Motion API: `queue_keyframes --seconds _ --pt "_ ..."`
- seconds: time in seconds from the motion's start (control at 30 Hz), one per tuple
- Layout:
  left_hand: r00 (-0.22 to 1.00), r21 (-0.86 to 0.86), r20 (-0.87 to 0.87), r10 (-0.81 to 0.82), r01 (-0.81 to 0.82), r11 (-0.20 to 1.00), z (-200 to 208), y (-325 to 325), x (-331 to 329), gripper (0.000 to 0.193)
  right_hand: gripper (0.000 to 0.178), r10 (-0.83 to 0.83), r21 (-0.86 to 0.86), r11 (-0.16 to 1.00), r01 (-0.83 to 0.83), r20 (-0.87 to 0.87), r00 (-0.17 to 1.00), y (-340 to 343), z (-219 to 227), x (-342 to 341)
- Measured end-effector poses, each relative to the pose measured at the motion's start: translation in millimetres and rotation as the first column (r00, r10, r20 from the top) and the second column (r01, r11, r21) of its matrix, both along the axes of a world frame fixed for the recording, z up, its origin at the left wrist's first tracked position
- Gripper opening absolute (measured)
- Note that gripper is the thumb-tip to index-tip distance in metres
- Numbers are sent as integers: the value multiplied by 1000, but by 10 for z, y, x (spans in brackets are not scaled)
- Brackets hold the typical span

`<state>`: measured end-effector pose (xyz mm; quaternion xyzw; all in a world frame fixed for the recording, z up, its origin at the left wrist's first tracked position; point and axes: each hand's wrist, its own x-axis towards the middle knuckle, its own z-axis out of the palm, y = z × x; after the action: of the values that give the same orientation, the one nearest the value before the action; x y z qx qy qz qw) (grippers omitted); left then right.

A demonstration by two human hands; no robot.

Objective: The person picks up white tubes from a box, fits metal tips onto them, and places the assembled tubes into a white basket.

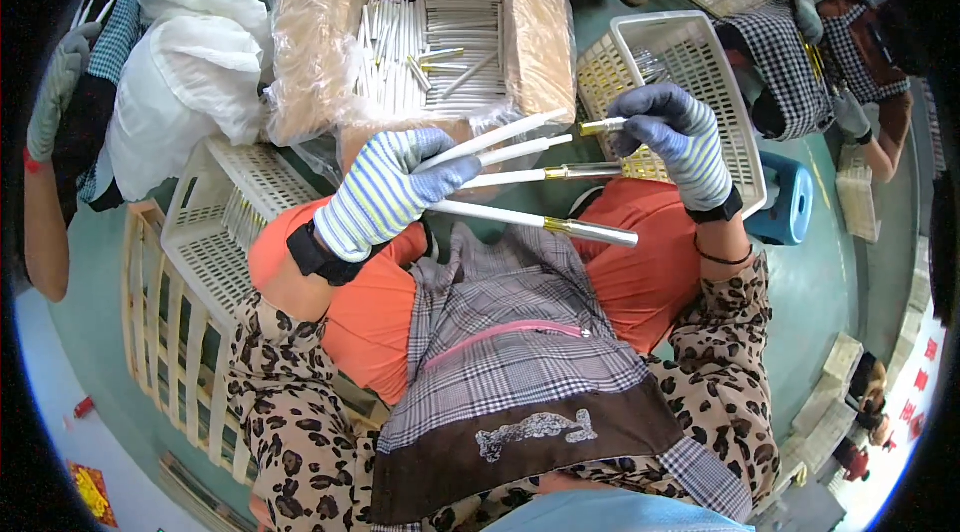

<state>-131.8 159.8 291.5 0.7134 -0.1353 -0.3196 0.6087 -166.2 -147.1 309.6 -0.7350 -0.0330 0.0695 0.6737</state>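
Note:
My left hand (pixel 378 190), in a striped glove with grey fingertips, is closed round several slim white rods (pixel 490 213) fanned out to the right. The lower two carry shiny gold-and-silver metal sleeves (pixel 600 231) on their far ends; the upper two end in bare white tips. To the right, my right hand (pixel 682 140), gloved alike, pinches a short gold-and-silver metal sleeve (pixel 598 127) between thumb and fingers. Its gold end points left, close to the bare rod tips but apart from them. My fingers hide its other end.
Ahead stands an open cardboard box (pixel 540 27) lined with plastic, holding stacked white rods (pixel 462 22). A white plastic basket (pixel 735 102) with metal pieces stands right, beside a blue stool (pixel 785 200). Another basket (pixel 215 262) is at my left. Co-workers sit on both sides.

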Motion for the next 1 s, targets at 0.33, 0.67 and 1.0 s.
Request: queue_keyframes --seconds 0.33,0.67,1.0 --pt "999 67 43 -31 28 997 23 -23 -20 28 24 152 -192 969 -157 -43 988 107 -22 -87" --pt "989 111 69 -127 119 987 -66 -82 -119 32 22 237 -244 940 -237 -30 971 232 -11 -200" --pt "885 256 436 -164 53 965 139 10 -36 35 27 255 -41 956 -291 -379 889 295 97 36"
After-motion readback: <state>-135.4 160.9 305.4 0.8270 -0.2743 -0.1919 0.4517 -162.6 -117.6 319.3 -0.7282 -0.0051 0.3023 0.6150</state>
